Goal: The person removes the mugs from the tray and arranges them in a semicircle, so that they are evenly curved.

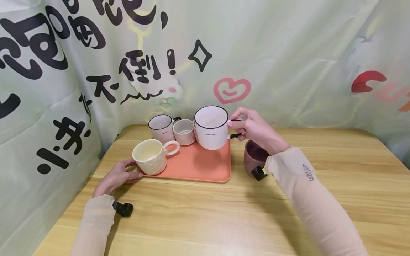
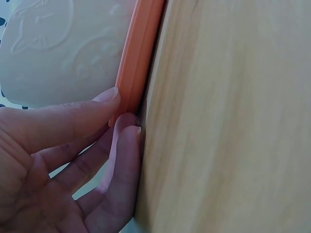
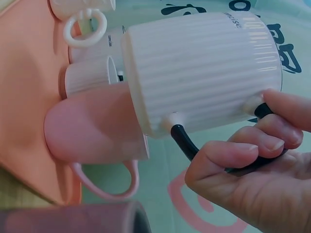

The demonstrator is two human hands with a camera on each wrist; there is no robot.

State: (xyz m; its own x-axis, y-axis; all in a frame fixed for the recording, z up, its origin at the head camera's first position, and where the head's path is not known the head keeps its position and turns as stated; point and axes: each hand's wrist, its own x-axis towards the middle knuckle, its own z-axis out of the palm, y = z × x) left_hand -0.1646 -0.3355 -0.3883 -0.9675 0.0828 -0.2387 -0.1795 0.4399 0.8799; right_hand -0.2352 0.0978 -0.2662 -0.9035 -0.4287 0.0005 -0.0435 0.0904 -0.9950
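My right hand [image 1: 253, 126] grips the black handle [image 3: 182, 141] of a white ribbed mug [image 1: 211, 133] with a dark rim, held upright above the orange tray [image 1: 198, 170]. At the tray's front left corner, my left hand [image 1: 120, 175] pinches the edge, thumb [image 2: 104, 97] on the rim and fingers lower down. Close to that hand stands a cream embossed mug [image 1: 150, 156] with a ring handle. Behind it on the tray are another white mug [image 1: 162, 129] and a small ribbed cup [image 1: 184, 132]. A pink mug [image 3: 92, 126], mostly hidden in the head view, stands beside them.
A dark mauve mug [image 1: 251, 160] stands on the wooden table [image 1: 192, 217] to the right of the tray, partly behind my right wrist. A printed curtain [image 1: 282, 64] hangs along the back and left of the table.
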